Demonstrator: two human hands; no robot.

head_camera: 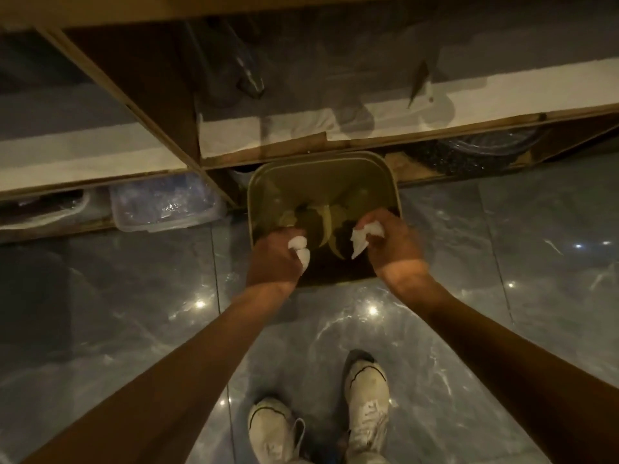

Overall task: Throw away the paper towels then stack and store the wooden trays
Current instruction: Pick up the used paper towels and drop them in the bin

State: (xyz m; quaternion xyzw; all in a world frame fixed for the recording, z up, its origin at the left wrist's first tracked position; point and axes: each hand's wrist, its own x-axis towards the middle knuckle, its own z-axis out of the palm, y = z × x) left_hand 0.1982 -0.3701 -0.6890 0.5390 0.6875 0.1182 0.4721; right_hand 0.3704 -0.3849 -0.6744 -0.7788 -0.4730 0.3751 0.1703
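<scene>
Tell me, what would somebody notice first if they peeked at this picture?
Probably the two hands held over the open bin in the middle: the left hand and the right hand each squeeze a crumpled white paper towel, one here and one here. Greenish scraps lie inside the bin. Below, a pair of white sneakers stands on the shiny grey floor tiles.

Home kitchen, wooden under-counter shelving (160, 128), clear plastic storage box (167, 202), food-scrap bin (321, 169), glossy marble-look floor tiles (502, 262)
</scene>
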